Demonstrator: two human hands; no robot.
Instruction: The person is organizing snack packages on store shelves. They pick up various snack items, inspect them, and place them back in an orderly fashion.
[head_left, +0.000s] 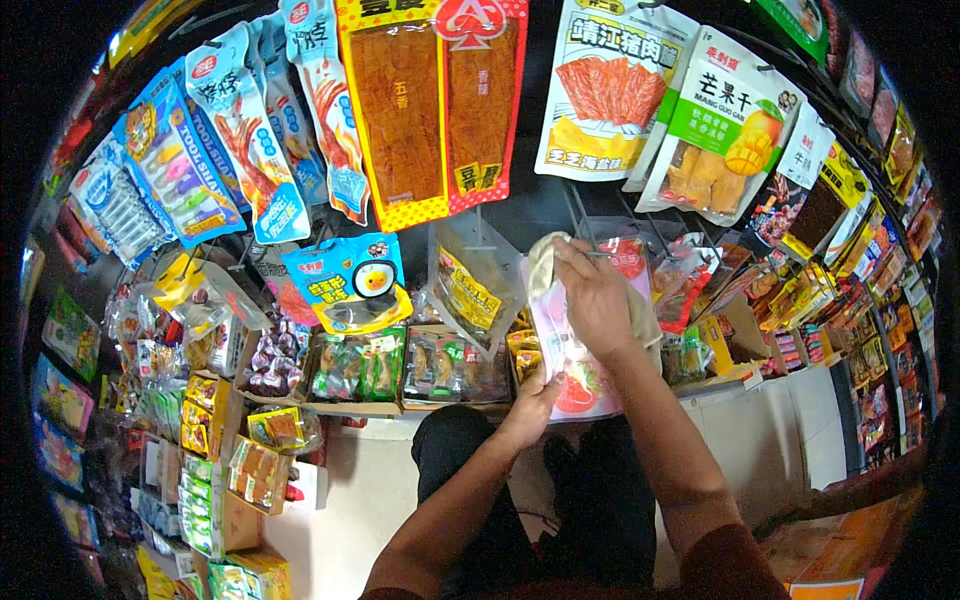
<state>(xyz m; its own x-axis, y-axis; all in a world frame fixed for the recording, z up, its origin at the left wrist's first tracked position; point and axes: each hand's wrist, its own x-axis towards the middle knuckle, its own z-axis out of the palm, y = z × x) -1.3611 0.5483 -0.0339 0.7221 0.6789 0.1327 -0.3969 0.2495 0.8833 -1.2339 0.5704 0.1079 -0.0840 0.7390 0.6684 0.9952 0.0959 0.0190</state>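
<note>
My left hand (534, 405) grips the lower left edge of a pink snack pouch (559, 349), thumb over its front. The pouch has red fruit printed near its bottom and hangs upright in front of my knees. My right hand (592, 296) holds a beige cloth (541, 264) against the upper part of the pouch, with some of the cloth showing to the right of my wrist. Hand and cloth hide much of the pouch front. Just left of it hangs a clear packet with a yellow label (472, 289).
Large hanging packs, among them a brown-windowed pack (397, 112) and a dried mango pouch (720, 127), project above my hands. Metal display hooks (480, 238) stick out from the rack. Below stand open cardboard boxes (356, 407) of small packets. More boxed snacks (255, 472) stand at the left.
</note>
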